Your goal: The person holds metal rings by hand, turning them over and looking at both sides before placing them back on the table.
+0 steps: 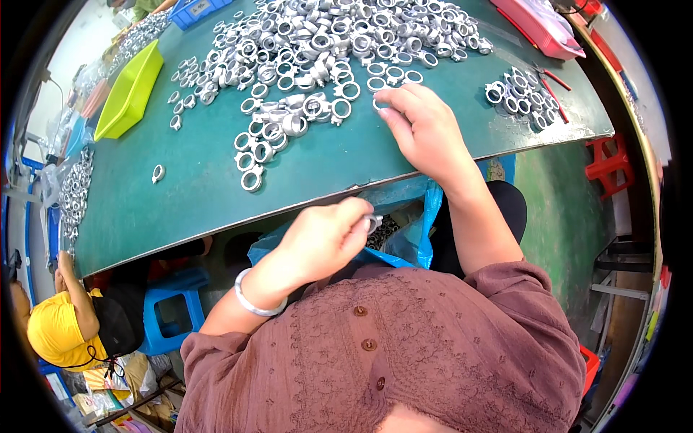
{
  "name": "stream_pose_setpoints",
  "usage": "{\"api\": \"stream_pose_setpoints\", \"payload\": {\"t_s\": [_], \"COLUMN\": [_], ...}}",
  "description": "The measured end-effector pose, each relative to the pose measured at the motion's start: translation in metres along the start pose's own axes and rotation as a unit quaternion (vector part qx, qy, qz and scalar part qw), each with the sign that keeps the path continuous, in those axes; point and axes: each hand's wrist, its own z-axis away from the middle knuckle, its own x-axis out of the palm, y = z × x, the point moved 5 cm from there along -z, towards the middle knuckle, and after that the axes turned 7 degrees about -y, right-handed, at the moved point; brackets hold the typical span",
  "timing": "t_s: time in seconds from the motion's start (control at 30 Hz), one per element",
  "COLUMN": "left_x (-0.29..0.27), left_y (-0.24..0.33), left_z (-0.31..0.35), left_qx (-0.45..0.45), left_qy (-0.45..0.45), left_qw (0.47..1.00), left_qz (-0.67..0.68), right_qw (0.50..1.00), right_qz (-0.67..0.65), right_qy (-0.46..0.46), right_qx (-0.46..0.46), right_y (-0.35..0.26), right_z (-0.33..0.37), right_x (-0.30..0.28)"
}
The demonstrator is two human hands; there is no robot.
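My left hand (pixel 326 237) is closed on a small silver metal ring (pixel 373 223), held over a blue plastic bag (pixel 419 234) below the table's front edge. Dark-looking contents show inside the bag. Over the green tabletop (pixel 195 191), my right hand (pixel 422 130) pinches another silver ring (pixel 378 105) between thumb and fingers, its outline partly hidden by them. Just beyond that hand lie several loose rings, and a large heap of silver rings (pixel 317 43) spreads behind them. A smaller cluster of rings (pixel 271 133) sits to the left of my right hand.
At right are a small ring pile (pixel 523 97), red-handled pliers (pixel 556 79) and a pink bin (pixel 541 29). A lime-green tray (pixel 130 90) and a blue crate (pixel 198 10) stand at left. A person in yellow (pixel 65 328) works at lower left near a blue stool (pixel 172 310).
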Motion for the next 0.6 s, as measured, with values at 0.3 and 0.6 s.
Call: {"api": "stream_pose_setpoints", "payload": {"t_s": [0.3,0.6], "left_x": [0.014,-0.028], "left_y": [-0.003,-0.010], "left_z": [-0.001,-0.008], "left_qx": [-0.024,-0.074], "left_qy": [-0.096,0.199], "left_qw": [0.995,0.839], "left_qz": [-0.001,0.500], "right_qw": [0.997,0.935], "right_qz": [0.050,-0.340], "right_qy": [-0.051,-0.070], "right_qx": [-0.002,-0.076], "right_y": [0.005,-0.042], "right_z": [0.003,0.004], "right_x": [0.003,-0.004]}}
